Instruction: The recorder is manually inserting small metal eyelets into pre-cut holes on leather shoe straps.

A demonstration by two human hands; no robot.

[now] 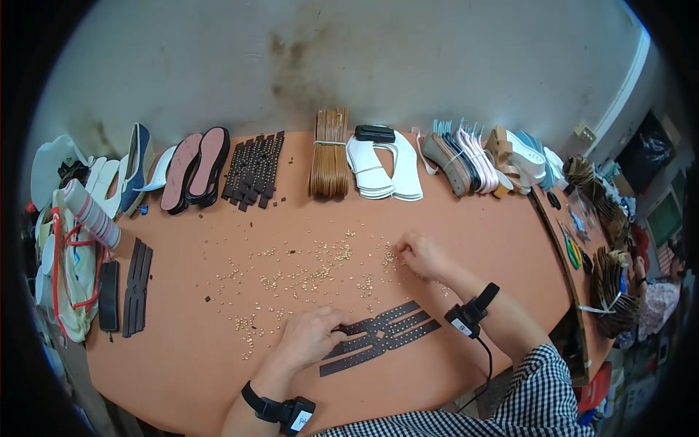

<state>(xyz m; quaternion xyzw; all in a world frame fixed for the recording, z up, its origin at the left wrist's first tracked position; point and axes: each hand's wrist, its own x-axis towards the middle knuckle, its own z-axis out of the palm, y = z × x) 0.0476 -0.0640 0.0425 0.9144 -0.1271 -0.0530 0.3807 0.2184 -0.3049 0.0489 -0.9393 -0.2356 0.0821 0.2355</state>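
My left hand [313, 335] rests at the left end of a dark brown strap piece [370, 338] lying flat near the front of the table, its thumb and fingers closed on the edge. Narrow arms spread from the strap's middle, dotted with small gold studs. Beyond it, many loose gold studs [318, 275] are scattered over the table. At the right edge of this scatter, my right hand [422, 255] has its fingers pinched together close to the tabletop. Whatever lies between those fingertips is too small to make out.
The orange-brown table [182, 371] holds dark strap pieces [137, 288] and a black case [109, 296] at left. Along the wall stand pink-topped soles [182, 171], studded dark pieces [253, 169], a brown strip bundle [329, 162] and white insoles [373, 175]. Green-handled pliers [571, 251] lie right.
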